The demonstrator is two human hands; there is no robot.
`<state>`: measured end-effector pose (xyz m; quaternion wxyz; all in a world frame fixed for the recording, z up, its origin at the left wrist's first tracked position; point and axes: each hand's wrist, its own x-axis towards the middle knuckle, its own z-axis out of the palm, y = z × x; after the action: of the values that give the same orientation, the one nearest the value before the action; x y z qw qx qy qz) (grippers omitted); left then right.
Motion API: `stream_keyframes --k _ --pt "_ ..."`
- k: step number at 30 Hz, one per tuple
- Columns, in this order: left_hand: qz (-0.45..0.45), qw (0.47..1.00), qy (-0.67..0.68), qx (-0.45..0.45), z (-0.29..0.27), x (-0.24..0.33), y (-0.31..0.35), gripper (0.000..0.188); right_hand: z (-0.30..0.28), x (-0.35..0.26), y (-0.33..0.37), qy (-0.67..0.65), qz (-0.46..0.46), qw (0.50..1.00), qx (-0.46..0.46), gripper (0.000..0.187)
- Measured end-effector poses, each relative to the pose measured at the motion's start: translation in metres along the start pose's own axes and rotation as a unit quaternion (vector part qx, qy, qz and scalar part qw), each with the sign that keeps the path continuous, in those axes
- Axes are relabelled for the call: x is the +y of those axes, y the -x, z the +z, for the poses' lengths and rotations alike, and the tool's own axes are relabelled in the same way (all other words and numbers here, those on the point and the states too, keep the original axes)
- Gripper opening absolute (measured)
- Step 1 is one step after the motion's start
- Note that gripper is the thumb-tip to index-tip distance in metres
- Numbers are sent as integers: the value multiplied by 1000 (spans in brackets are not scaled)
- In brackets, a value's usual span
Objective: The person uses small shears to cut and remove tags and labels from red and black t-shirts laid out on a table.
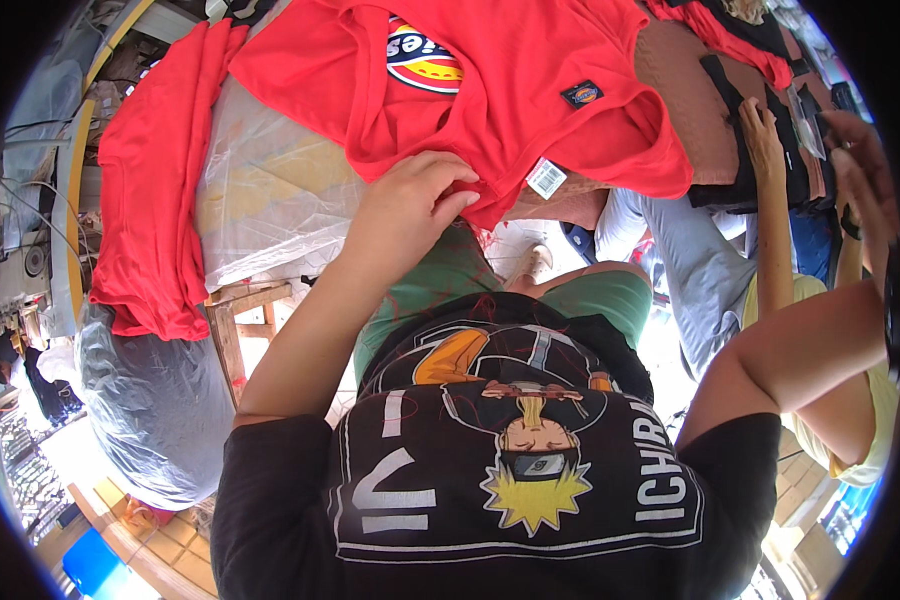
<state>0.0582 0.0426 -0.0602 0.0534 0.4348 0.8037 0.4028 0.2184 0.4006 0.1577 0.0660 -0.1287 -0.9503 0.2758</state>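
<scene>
A red sleeveless top lies spread in front of me, with a round printed logo, a small dark patch and a white barcode tag at its lower edge. My left hand is closed at that near edge, fingers curled and thumb pinching the fabric. My right arm reaches out to the right rim. What seems to be my right hand is raised there, dim and partly cut off, beside a co-worker's arm, so its grip is unclear.
Folded red cloth hangs over the table's left side, beside a clear plastic cover. A plastic-wrapped bundle stands below. At right, a co-worker's hand touches dark cloth pieces on a brown surface. Loose red threads lie on my clothes.
</scene>
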Motion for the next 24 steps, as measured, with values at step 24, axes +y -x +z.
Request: stream_keyframes --k 24 --pt "95 984 -117 99 30 -10 3 21 273 -10 -28 -123 -178 973 -79 21"
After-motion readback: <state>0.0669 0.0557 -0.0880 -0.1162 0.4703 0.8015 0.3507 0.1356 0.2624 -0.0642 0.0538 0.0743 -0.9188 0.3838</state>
